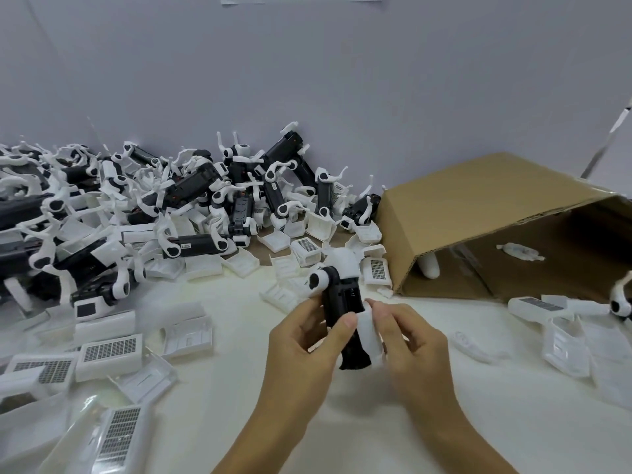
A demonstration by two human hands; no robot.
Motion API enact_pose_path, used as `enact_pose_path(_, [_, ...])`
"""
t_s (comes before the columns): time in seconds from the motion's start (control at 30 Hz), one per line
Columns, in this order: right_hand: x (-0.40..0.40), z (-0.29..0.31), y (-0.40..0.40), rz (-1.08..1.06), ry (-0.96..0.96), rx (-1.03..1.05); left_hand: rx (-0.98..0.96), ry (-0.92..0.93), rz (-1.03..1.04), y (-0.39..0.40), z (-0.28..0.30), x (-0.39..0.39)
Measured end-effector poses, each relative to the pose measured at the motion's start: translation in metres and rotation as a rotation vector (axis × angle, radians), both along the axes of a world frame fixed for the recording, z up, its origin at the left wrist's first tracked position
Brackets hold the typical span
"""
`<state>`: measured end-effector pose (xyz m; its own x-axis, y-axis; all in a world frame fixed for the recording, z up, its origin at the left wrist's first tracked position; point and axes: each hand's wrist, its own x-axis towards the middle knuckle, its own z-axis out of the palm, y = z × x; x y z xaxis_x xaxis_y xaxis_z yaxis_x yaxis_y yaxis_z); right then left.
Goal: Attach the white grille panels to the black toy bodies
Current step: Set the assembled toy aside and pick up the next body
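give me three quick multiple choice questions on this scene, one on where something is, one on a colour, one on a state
1. Where does the cardboard box lie?
A. to the right of the pile of toy bodies
B. on top of the pile
C. under the left hand

2. What colour is the panel in the right hand?
A. black
B. white
C. brown

3. How is the black toy body held?
A. it lies untouched on the table
B. it sits inside the box
C. the left hand holds it above the table while the right hand holds the panel against it

Answers:
1. A, the box lies on its side at the right, with the pile to its left.
2. B, the piece in the right fingers is white.
3. C, both hands are curled round the body and the panel.
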<state>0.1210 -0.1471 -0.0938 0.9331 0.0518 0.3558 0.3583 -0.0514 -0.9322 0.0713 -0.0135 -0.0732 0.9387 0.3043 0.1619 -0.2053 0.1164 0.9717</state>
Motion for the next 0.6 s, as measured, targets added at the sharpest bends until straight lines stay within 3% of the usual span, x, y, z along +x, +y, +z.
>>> enact_pose_path(0.07, [-0.0012, 0.0013, 0.0012, 0.086, 0.01, -0.004, 0.002, -0.015, 0.053, 0.0032, 0.0013, 0.0006])
enact_pose_path(0.27, [-0.0033, 0.0029, 0.0058, 0.076, 0.01, 0.177, 0.044, -0.047, 0.06, 0.0018, 0.0032, -0.0005])
enact_pose_path(0.43, [-0.0005, -0.0004, 0.0024, 0.107, 0.022, 0.145, 0.119, -0.073, 0.042, -0.002, 0.001, -0.003])
enact_pose_path(0.6, [-0.0028, 0.0023, 0.0021, 0.165, 0.022, 0.075, 0.037, -0.083, 0.048, -0.002, 0.0066, -0.007])
